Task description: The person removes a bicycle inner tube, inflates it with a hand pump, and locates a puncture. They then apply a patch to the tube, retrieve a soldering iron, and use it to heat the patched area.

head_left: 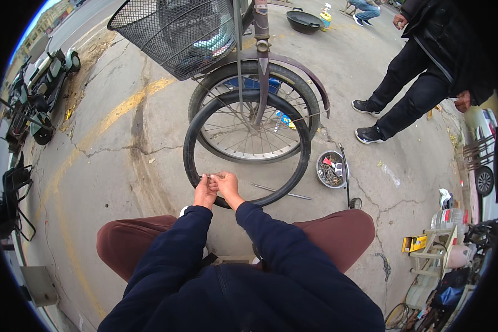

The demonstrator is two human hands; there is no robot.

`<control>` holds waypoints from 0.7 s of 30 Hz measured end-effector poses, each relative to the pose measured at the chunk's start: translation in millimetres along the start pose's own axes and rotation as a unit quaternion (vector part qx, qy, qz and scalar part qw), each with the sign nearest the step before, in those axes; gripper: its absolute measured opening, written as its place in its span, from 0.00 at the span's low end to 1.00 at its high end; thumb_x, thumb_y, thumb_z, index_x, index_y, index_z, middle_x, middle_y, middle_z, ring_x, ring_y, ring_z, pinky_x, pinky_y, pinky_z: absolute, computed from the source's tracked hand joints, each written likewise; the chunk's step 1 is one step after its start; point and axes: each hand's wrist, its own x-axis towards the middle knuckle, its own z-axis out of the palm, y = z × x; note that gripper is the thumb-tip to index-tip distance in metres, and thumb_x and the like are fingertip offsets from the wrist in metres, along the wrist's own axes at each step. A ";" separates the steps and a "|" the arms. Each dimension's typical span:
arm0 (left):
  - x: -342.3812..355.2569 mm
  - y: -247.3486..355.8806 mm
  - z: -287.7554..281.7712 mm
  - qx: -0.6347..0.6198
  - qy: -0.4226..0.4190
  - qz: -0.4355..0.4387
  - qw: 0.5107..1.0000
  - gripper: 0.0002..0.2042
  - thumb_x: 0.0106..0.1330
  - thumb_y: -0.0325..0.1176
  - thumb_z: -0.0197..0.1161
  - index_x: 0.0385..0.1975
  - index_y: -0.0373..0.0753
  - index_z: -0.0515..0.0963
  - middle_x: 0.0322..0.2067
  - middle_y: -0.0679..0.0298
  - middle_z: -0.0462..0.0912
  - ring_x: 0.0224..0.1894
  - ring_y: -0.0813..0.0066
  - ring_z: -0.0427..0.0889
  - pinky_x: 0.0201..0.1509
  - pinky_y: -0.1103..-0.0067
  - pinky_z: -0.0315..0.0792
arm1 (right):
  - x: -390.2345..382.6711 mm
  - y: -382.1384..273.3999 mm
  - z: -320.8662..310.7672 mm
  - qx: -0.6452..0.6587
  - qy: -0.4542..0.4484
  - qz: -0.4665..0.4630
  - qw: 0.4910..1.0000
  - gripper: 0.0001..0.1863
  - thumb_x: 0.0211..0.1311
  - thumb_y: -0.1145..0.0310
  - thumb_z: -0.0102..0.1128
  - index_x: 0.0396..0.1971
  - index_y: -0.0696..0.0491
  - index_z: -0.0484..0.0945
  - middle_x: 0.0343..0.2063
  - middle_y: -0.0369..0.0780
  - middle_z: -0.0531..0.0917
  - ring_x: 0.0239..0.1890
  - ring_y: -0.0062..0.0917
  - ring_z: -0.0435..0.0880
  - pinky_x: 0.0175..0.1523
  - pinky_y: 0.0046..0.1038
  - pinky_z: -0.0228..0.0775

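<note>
Left hand: set (205, 192) at the lower left stretch of the black rubber ring, its fingers drawn in narrow.
Right hand: brought (227, 187) up beside the left from the right, the fingertips of both hands met over the ring.
Grip: narrow on both sides; whether the ring itself or some small part is pinched cannot be told.
Black rubber ring: seen (304, 149) in front of the bicycle's front wheel (250, 156), its lower edge nearest the knees; the wheel is partly overlapped by it, and contact between the two cannot be made out.
Wire basket: carried (171, 39) above the wheel, dark mesh, contents unclear.
Metal rod: laid (276, 190) on the pavement, crossed by the ring's lower right stretch.
Bowl: placed (331, 186) right of the ring, filled with small metal pieces and a red item.
Black bar: laid (345, 171) just beside the bowl, a round fitting (356, 203) near its lower end.
Bystander: noted (409, 83) at upper right, dressed in dark clothes and black shoes.
Black basin: set (304, 23) farther off, a yellow spray bottle (326, 20) beside it.
</note>
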 end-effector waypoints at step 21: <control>3.0 -4.3 7.7 0.123 0.075 0.074 0.987 0.10 0.74 0.36 0.51 0.39 0.34 0.73 0.37 0.59 0.81 0.47 0.62 0.81 0.59 0.68 0.73 | 27.4 -218.2 -136.7 -0.395 0.264 -0.299 0.828 0.19 0.66 0.68 0.48 0.57 0.45 0.73 0.21 0.51 0.81 0.26 0.48 0.81 0.32 0.46 0.70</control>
